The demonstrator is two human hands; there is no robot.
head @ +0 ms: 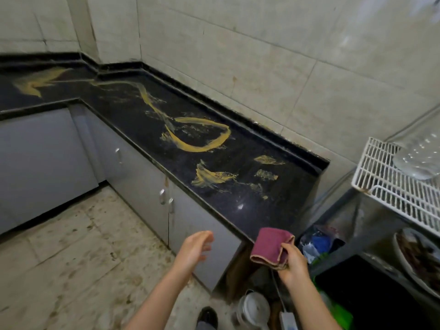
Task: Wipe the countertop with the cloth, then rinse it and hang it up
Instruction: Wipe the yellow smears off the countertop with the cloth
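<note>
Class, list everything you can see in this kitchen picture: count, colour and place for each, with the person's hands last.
countertop: one, black, L-shaped along the tiled walls
smears: several, yellow, across the countertop
cloth: one, maroon, folded, held near the countertop's near corner
cabinets: several doors, grey, under the countertop
wire rack: one, white, far right
floor: beige tiles, stained, lower left
left hand: one, open, empty, above the floor
right hand: one, grips the cloth

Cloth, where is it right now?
Head view, lower right: the cloth is gripped by the right hand, held in the air by the countertop's near corner.
</note>
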